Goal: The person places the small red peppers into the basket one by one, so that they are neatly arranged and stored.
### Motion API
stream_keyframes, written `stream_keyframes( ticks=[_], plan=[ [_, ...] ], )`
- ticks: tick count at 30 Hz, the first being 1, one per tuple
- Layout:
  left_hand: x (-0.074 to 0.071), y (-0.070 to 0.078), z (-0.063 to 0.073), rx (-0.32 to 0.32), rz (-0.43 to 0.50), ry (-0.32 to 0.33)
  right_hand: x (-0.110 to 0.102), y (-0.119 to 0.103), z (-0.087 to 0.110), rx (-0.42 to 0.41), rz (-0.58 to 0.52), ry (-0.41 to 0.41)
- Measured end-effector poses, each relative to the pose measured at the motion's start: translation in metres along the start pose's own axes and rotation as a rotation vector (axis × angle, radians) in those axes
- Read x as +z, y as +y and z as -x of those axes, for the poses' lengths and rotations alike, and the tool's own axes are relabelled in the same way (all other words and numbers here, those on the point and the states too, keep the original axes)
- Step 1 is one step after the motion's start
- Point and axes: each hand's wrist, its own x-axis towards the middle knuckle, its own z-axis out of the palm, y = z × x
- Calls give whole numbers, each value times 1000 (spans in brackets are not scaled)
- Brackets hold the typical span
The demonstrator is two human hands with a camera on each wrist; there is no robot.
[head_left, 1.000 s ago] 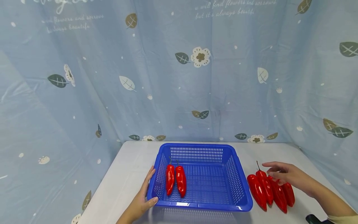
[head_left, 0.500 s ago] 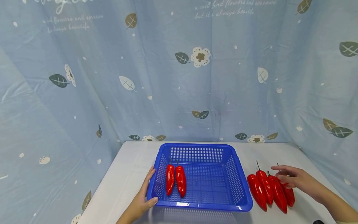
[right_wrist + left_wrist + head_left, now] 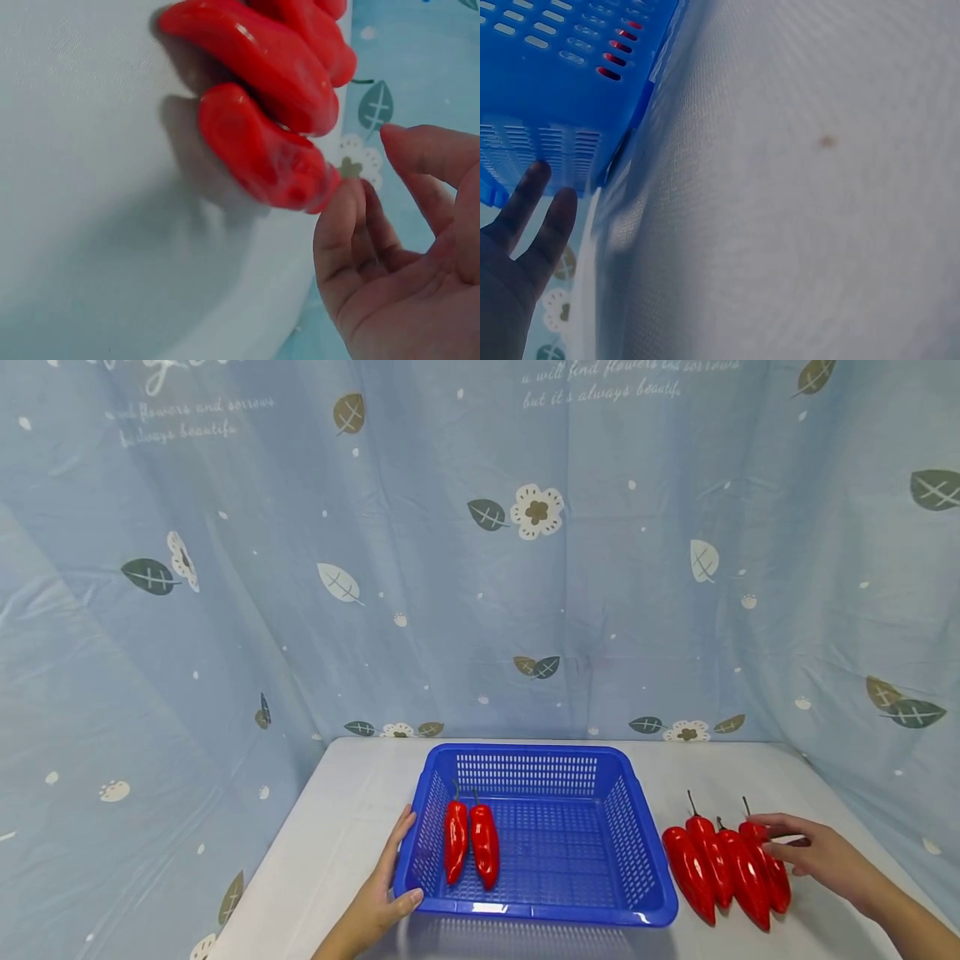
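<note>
A blue plastic basket (image 3: 547, 912) stands mid-table, two glossy red chili peppers (image 3: 485, 847) lying along its left side. My left hand (image 3: 375, 897) rests against its left wall, fingers extended and thumb at the near corner; the left wrist view shows two straight fingers (image 3: 551, 232) by the wall. Right of the basket, several more red peppers (image 3: 690, 877) lie side by side. My right hand (image 3: 813, 852) hovers at the rightmost one (image 3: 775, 881), fingers loosely bent near its stem end. In the right wrist view, its fingertips come right up to that pepper (image 3: 255, 150), with thumb and fingers apart.
The white table (image 3: 360, 802) runs back to a blue curtain (image 3: 592, 610) printed with leaves and flowers. The curtain also hangs along the left and right sides. The basket's right wall stands close to the leftmost loose pepper.
My right hand has moved right and slightly down across the loose peppers to the rightmost one, uncovering the stems it had hidden. The left hand, basket and peppers have stayed put.
</note>
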Motion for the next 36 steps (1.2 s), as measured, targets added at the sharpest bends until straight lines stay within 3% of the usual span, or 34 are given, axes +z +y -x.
stream_keyframes(
  ticks=[4,13,23,29,36],
  plan=[
    [0,1,0,7,1,2,-1,7,-1,26,42,15],
    [0,1,0,5,-5,-2,7,23,-4,108,3,-54],
    [0,0,-1,22,2,-9,5,40,-2,141,78,-8],
    [0,-1,0,5,6,-4,4,47,1,186,42,5],
    [0,-1,0,3,14,-4,3,47,3,174,66,-2]
  ],
)
